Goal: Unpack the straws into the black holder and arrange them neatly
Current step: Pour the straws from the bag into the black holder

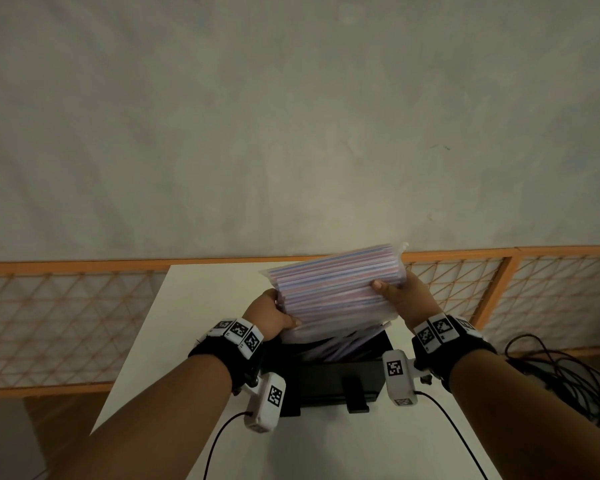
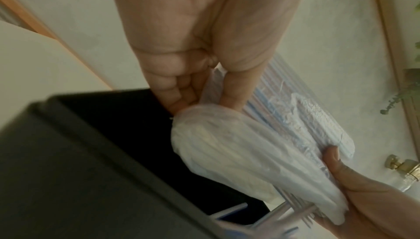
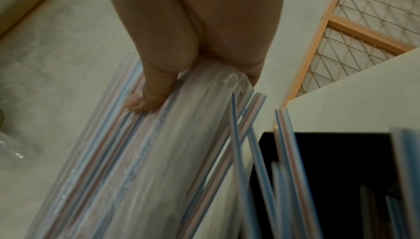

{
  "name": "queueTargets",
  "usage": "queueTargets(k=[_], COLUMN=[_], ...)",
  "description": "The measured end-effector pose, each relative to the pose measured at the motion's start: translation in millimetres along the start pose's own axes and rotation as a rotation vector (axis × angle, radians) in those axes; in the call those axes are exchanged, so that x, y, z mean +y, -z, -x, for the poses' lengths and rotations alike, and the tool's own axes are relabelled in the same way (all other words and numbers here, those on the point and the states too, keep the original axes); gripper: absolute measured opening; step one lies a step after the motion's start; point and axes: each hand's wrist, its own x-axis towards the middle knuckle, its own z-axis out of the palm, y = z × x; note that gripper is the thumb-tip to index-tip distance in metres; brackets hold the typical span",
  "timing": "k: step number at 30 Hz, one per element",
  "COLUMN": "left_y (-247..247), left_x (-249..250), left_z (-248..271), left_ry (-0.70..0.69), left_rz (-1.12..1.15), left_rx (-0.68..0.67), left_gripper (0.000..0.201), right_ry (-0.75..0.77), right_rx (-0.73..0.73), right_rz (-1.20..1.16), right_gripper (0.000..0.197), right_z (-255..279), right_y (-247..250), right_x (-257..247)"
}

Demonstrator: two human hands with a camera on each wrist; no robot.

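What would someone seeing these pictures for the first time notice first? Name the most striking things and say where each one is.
First, the clear bag of striped straws, held up over the middle of the white table, the left hand gripping one end and the right hand the other. Below it stands the black holder, with loose straws already tipping into it. Behind runs an orange mesh fence.

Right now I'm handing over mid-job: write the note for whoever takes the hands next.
Left hand: grips the left end of the straw bag.
Right hand: grips its right end, thumb on top.
The bag is held tilted over the black holder on the white table.
Done: some loose straws already lie in the holder, crooked.
Left: empty the bag, then straighten the straws.
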Motion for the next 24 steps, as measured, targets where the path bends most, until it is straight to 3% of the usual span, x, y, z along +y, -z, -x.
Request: queueTargets(k=[4, 8, 12, 15, 18, 24], left_y=[1.7, 2.3, 3.8, 5.6, 8.0, 8.5], left_x=[-0.4, -1.2, -2.8, -2.4, 0.2, 4.7], left_z=[0.8, 2.6, 3.1, 3.8, 3.5, 2.3], left_ry=[-0.004, -0.006, -0.01, -0.03, -0.045, -0.086], left_rz=[-0.007, -0.008, -0.016, -0.05, -0.039, 0.023], left_rx=[0.006, 0.035, 0.057, 0.018, -0.045, -0.017], left_gripper=[0.056, 0.054, 0.055, 0.053, 0.055, 0.056], right_ry=[0.029, 0.061, 0.074, 0.084, 0.051, 0.012], right_rx=[0.008, 0.01, -0.119, -0.209, -0.125, -0.027], right_rz=[0.014, 0.046, 0.082, 0.145, 0.224, 0.223], right_gripper=[0.045, 0.064, 0.049, 0.064, 0.072, 0.044], right_z=[0.3, 0.4, 4.8, 2.8, -2.1, -2.5], right_y=[-3.4, -6.7, -8.9, -6.5, -3.1, -5.8], right_x=[1.7, 4.9, -8.4, -10.6, -2.9, 0.8])
